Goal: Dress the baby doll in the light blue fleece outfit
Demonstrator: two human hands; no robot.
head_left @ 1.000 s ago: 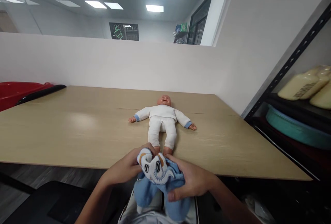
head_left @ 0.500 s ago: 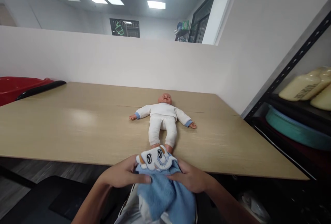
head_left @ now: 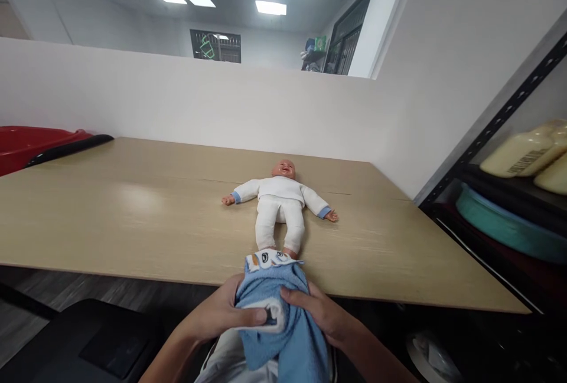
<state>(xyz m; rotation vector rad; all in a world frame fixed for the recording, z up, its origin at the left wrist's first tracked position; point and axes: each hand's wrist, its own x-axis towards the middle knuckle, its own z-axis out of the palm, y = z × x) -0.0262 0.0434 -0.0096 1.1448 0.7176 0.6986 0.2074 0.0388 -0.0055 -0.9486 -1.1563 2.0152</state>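
Bunched up between both hands is a fluffy blue cloth garment (head_left: 283,344) with a white edge and embroidered eyes, held above my lap at the table's front edge. My left hand (head_left: 225,310) grips its left side, thumb pressed on a white patch with a dark mark. On the other side my right hand (head_left: 321,309) pinches the blue fabric between thumb and fingers. Just beyond the cloth a baby doll (head_left: 281,206) lies face up in white clothes with blue cuffs, its arms spread. The cloth's upper edge hides the doll's feet.
The wooden table (head_left: 155,218) reaches back to a white wall. A red plastic tub (head_left: 39,144) stands at the far left. To the right, a black shelf holds cream bottles (head_left: 522,150) and a teal basin (head_left: 505,221). A black chair (head_left: 97,341) is at lower left.
The cloth has been regathered: the embroidered face is now mostly folded away at the top, and a white patch shows under my left thumb. The doll has stayed in place.
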